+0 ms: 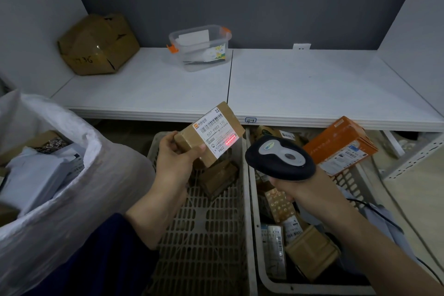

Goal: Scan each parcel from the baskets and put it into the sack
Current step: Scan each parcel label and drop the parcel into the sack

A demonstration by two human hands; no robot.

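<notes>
parcel [208,133] gripped by left hand [176,157] above left basket [206,235] | scanner [280,157] clasped by right hand [301,190] | sack [79,175] left, mouth open

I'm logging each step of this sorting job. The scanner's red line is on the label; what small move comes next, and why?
Probably carry the parcel left and drop it into the sack. The left hand grips it, the scanner in the right hand lights its label, and the sack's mouth stands open to the left.
</notes>
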